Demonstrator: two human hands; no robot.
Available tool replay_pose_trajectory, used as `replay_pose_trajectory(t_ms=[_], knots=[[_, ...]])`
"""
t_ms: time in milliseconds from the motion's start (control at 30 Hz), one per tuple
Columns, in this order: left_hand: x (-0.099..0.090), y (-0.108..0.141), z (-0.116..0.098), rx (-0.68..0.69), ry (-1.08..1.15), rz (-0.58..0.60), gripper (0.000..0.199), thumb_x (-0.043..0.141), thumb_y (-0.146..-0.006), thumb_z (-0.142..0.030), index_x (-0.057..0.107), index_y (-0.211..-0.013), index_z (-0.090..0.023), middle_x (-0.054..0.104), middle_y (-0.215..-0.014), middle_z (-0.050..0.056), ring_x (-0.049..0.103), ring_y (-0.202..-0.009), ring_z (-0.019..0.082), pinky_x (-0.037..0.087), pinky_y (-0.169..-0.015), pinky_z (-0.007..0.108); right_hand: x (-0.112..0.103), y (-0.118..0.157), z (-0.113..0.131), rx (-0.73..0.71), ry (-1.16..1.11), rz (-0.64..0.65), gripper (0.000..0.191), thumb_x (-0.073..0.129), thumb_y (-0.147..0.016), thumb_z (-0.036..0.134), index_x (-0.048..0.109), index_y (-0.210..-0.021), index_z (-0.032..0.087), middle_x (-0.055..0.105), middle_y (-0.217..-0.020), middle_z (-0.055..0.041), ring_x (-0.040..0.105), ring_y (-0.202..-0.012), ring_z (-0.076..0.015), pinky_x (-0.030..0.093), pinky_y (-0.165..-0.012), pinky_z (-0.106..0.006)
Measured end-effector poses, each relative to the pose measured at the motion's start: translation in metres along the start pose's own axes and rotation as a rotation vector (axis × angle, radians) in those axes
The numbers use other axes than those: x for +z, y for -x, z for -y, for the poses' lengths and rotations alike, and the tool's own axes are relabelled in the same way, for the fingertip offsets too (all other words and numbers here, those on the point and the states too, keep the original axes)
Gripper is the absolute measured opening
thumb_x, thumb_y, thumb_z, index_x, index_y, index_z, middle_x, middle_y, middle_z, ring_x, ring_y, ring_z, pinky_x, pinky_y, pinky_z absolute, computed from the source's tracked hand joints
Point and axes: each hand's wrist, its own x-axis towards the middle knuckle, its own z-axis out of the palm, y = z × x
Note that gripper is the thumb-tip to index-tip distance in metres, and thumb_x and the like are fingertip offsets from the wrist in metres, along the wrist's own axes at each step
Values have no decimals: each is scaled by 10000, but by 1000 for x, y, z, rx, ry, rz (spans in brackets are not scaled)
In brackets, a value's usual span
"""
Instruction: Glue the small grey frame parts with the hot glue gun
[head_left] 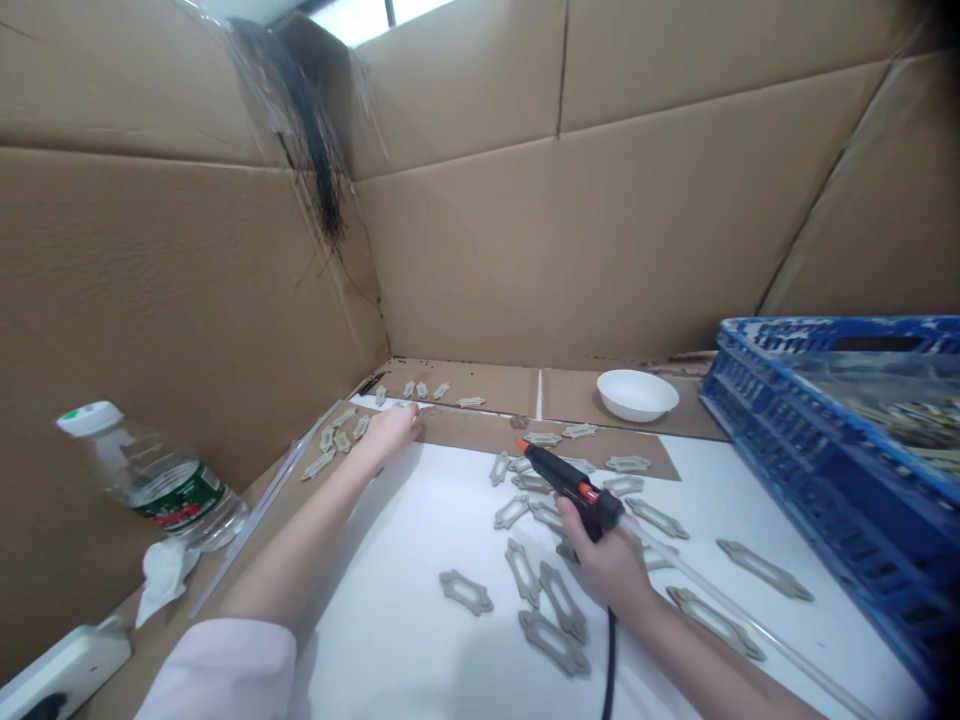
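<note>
Our right hand (604, 560) grips the hot glue gun (574, 490), its tip (520, 445) pointing far-left toward our left hand (391, 432), whose hold we cannot tell.

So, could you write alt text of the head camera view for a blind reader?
A person's right hand grips a black-and-orange hot glue gun over scattered grey frame-shaped pieces on a white surface, while the left hand rests near more pieces.

The right hand (606, 562) hides the grip of the glue gun (561, 478); the blue crate (817, 470) runs off the right edge.
</note>
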Motion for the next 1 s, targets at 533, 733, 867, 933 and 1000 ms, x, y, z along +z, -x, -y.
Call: replay_pose_trajectory(t_ms=[533, 733, 867, 933, 1000], knots=[[56, -31, -13, -121, 195, -244, 299, 396, -838, -287, 586, -1063, -234, 643, -1007, 65, 570, -960, 217, 424, -763, 280, 2, 0, -3, 33, -36, 48, 498, 401, -717, 594, 635, -712, 154, 645, -685, -84, 605, -695, -240, 469, -656, -331], [66, -40, -9, -137, 162, -217, 285, 398, -866, -300, 532, -1089, -185, 597, -1013, 72, 555, -939, 188, 438, -791, 343, 4, 0, -4, 20, -1, 47, 515, 389, -714, 607, 654, -732, 165, 650, -736, -88, 602, -741, -253, 464, -659, -341], [58, -52, -3, -85, 97, -139, 309, 475, -835, -313, 501, -1094, -146, 536, -1079, 77, 546, -913, 173, 465, -772, 379, 4, 1, -5, 18, -2, 40, 509, 393, -713, 608, 644, -744, 166, 643, -756, -91, 594, -772, -261, 461, -663, -348], [49, -59, -2, -49, 46, -102, 307, 481, -833, -303, 498, -1098, -149, 529, -1091, 78, 543, -923, 177, 466, -772, 379, 4, 2, -4, -4, -18, 35, 469, 406, -724, 584, 625, -742, 169, 629, -715, -76, 592, -740, -242, 460, -662, -337], [40, -66, -4, 0, -11, -66, 313, 484, -832, -302, 494, -1103, -147, 528, -1092, 79, 543, -924, 180, 467, -771, 381, 3, 2, -3, -33, -32, 22, 417, 423, -736, 554, 598, -731, 175, 605, -660, -53, 583, -672, -213, 462, -636, -317]])
